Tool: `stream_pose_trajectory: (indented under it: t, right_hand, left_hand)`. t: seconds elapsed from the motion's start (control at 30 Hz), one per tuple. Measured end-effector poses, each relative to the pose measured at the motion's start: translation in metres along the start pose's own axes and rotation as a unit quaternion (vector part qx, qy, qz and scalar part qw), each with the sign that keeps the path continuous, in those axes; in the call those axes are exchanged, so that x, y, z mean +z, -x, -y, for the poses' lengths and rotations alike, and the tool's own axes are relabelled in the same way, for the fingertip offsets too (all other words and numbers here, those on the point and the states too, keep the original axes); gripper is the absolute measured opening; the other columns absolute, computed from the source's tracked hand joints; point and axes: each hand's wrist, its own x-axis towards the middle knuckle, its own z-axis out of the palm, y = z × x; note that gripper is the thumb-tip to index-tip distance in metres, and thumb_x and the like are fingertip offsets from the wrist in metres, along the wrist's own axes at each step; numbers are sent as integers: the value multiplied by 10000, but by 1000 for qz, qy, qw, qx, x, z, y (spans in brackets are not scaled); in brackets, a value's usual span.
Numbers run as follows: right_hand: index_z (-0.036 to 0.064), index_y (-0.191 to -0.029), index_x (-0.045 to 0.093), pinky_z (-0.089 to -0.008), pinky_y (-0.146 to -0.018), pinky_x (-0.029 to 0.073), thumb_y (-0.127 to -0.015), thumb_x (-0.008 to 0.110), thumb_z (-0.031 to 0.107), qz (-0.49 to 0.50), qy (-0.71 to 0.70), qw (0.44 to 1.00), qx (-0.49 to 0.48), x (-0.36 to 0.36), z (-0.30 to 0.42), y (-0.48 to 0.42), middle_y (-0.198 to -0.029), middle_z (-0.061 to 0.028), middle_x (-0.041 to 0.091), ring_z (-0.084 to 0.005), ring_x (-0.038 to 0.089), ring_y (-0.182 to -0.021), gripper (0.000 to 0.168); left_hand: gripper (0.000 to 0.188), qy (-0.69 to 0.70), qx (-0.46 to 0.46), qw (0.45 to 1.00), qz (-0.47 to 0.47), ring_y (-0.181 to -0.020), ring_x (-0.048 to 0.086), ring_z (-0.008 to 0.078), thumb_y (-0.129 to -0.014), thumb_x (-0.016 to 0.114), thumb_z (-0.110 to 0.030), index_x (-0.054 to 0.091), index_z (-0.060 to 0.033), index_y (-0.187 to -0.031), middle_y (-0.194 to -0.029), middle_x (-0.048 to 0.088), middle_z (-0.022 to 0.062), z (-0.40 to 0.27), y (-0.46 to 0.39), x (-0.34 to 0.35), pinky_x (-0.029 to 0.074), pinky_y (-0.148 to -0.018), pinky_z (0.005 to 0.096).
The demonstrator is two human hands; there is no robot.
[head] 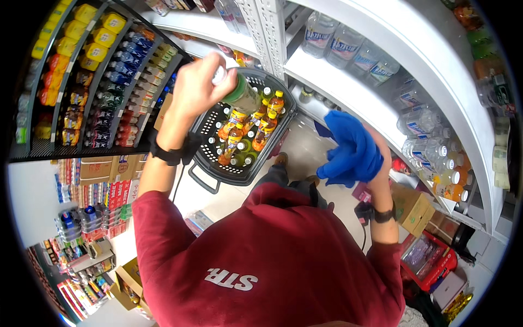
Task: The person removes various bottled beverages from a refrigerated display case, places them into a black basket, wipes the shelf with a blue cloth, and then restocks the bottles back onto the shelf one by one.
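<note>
My left hand [200, 83] grips a bottle by its white-capped neck. The bottle [241, 96] has a green band and hangs tilted above a black plastic shopping basket [196, 148]. Inside the basket, several yellow-capped bottles of orange-brown drink [265, 130] lie among white-capped bottles [244, 145], some of them green. The held bottle hides part of the contents. My right hand [382, 151] holds a crumpled blue cloth [351, 149] to the right of the basket. The cloth covers most of its fingers.
White metal shelving [408, 53] with clear bottles [347, 45] curves along the right. A black drinks rack [81, 81] stands at left. Behind the basket rises a perforated shelf post [265, 36]. Cardboard boxes [412, 208] and a red carton [429, 259] sit low at right.
</note>
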Motion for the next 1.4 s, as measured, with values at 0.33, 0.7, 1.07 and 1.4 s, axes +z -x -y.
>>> stream_pose_trajectory:
  t: [0.33,0.7,1.07,1.4]
  right_hand:
    - [-9,-1427,469,-413,-1103,390,-806,788,312,-108,-84,957,-255,-9,109,-67,-1443,-241,502,-363,519,-1314,768]
    - [-11,-1433,438,-449,-995,485,-711,885,287,-123,8,962,-243,-53,68,27,-1332,-249,571,-389,606,-1178,900]
    - [-38,-1394,459,-432,-989,502,-712,893,220,-206,176,941,-201,-108,76,68,-1296,-249,598,-357,631,-1145,848]
    - [-62,-1398,455,-429,-997,492,-721,883,228,-316,83,914,-242,-148,130,40,-1324,-272,565,-378,611,-1169,852]
  left_hand:
    - [218,103,135,982,-85,-550,624,326,-808,724,-215,600,-36,-785,-621,569,161,-208,-95,-75,487,-530,365]
    - [183,208,274,939,-10,-508,601,291,-771,713,-127,556,-33,-758,-614,568,122,-288,-82,-39,467,-476,355]
    - [173,227,366,902,30,-701,622,246,-863,711,-173,610,-34,-887,-788,615,93,-325,-144,-60,476,-631,326]
    - [183,246,469,847,48,-807,519,233,-953,589,-129,535,-15,-1085,-943,562,108,-371,-165,-38,424,-733,332]
